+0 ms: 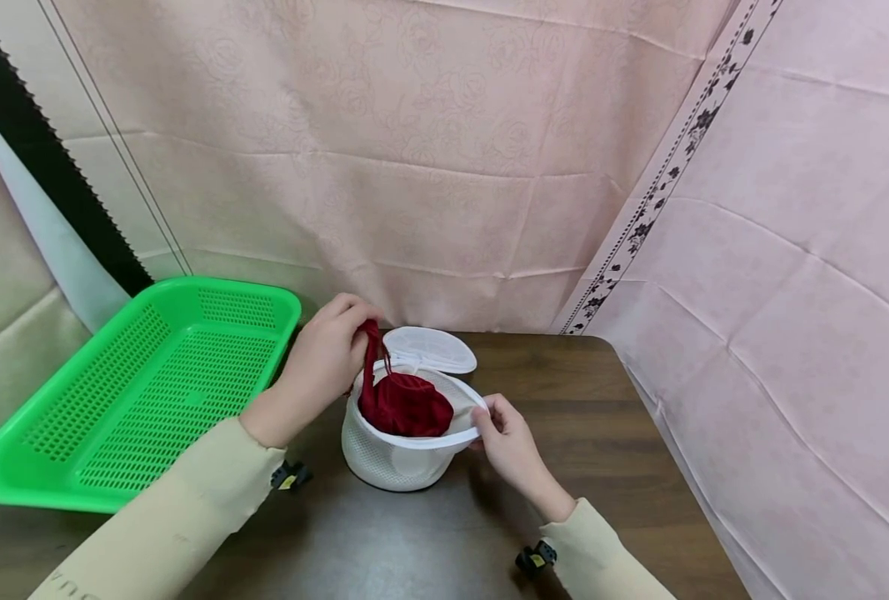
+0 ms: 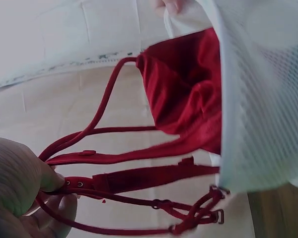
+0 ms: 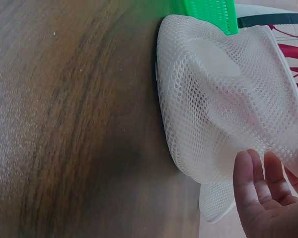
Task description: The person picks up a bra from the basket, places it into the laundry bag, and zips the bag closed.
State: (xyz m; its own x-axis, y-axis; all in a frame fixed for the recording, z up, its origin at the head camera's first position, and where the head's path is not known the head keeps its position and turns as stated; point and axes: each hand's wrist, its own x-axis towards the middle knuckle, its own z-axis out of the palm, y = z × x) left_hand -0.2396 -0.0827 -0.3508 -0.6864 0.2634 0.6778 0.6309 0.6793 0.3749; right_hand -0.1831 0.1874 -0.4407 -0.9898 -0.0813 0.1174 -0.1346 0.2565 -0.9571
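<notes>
A red bra sits in the mouth of a white mesh laundry bag, its cups partly inside. My left hand pinches the bra's straps and hook-and-eye band above the bag's left rim. In the left wrist view, the straps stretch from my fingers to the bra inside the bag, with small metal rings and sliders on them. My right hand grips the bag's rim on the right, thumb on top. The right wrist view has the fingers under the mesh side. The round mesh lid lies flipped back behind the opening.
A green plastic basket with perforated sides stands on the left, close to my left forearm. The bag is on a dark wooden table. Light patterned cloth hangs behind the table and along its right side.
</notes>
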